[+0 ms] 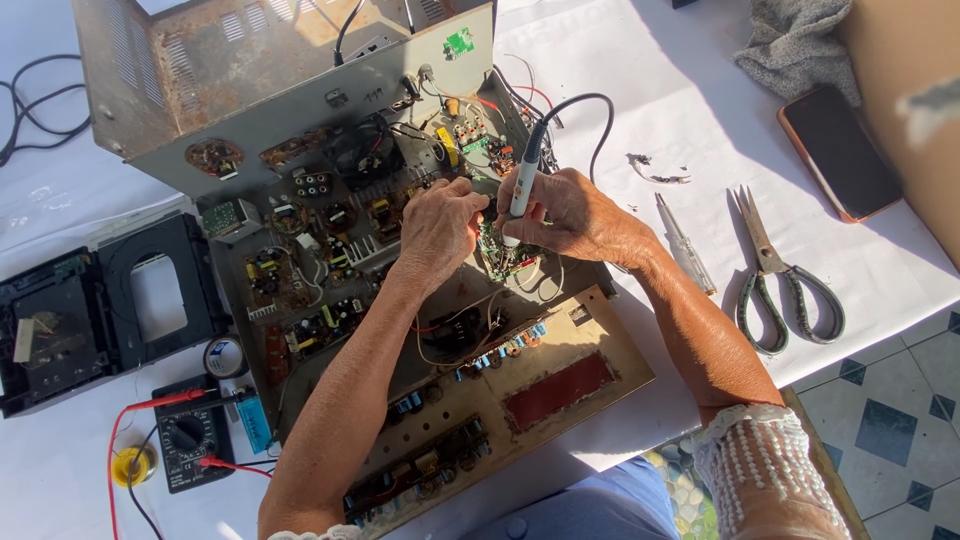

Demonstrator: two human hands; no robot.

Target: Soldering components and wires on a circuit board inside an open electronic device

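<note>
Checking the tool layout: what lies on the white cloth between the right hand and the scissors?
In the head view, a clear-handled screwdriver lies between the right hand and the scissors.

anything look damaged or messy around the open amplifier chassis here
Yes. The chassis's metal cover is rusty and stained, tipped up behind the boards. Small scraps of debris lie loose on the white cloth near the screwdriver. The right hand holds a soldering iron over a small board that the left hand steadies.
</note>
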